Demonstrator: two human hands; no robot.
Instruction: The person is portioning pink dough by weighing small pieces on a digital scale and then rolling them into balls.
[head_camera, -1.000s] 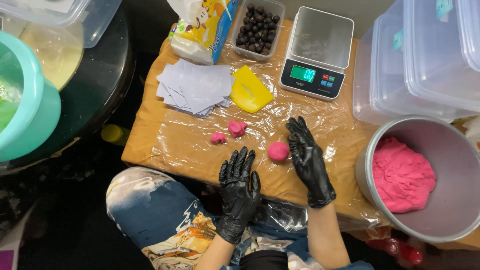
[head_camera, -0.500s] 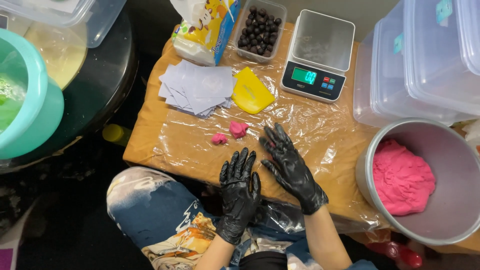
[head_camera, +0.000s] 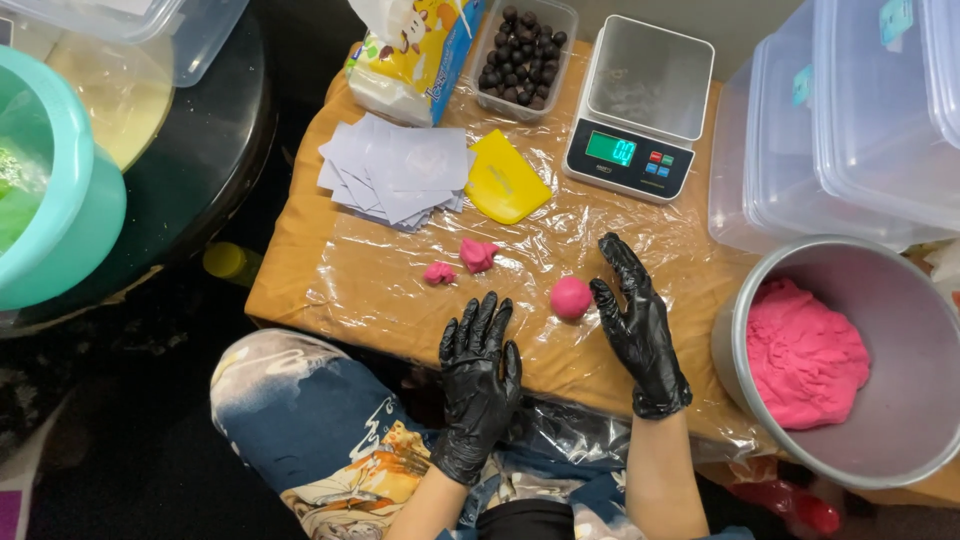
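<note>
Hands in black gloves, fingers spread, holding nothing: left hand (head_camera: 480, 370) flat at table edge (head_camera: 290, 270), right hand (head_camera: 637, 325) just beside pink dough ball (head_camera: 571, 297) on plastic-wrapped tabletop. 2 smaller pink scraps (head_camera: 477, 254) nearby; metal bowl (head_camera: 745, 300) of pink dough at right.

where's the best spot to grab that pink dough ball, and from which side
Pinch the pink dough ball across its middle, coming from above with the right hand beside it. It is round, lies free on the plastic wrap and looks soft, so a light grip seems best.
</note>
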